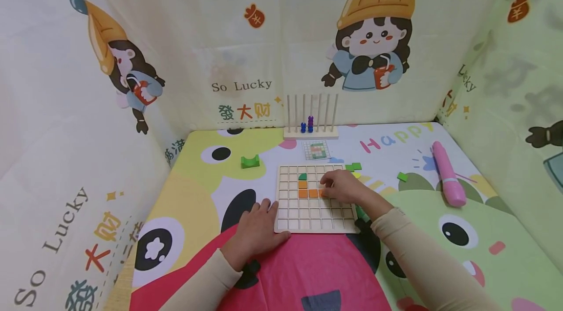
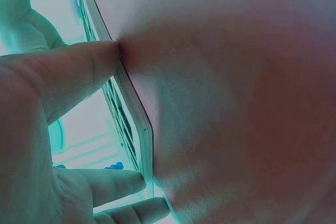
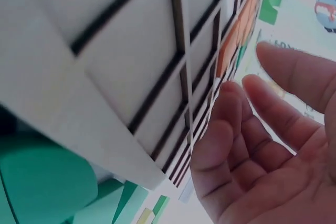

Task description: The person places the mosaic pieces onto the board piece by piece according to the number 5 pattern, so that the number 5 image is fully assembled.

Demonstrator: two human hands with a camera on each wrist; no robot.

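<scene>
A square wooden grid board (image 1: 292, 213) lies on the printed tablecloth. My left hand (image 1: 256, 229) rests at its near left corner, with the fingers along the left side and the thumb (image 2: 79, 69) against the front edge. My right hand (image 1: 345, 187) hovers over the right half of the board. In the right wrist view its thumb and loosely bent fingers (image 3: 273, 114) stand apart, with nothing visible between them. Several orange square tiles (image 1: 303, 193) form an L in the grid, their right end close below the right fingertips. A green tile (image 1: 303, 177) with a curved side sits above them.
Behind the board lie a pattern card (image 1: 315, 150) and a peg stand (image 1: 310, 132) with blue and purple beads. A green arched block (image 1: 250, 161) is at left. Loose green tiles (image 1: 357, 166) lie right, beyond them a green piece (image 1: 402, 177) and a pink wand (image 1: 448, 174).
</scene>
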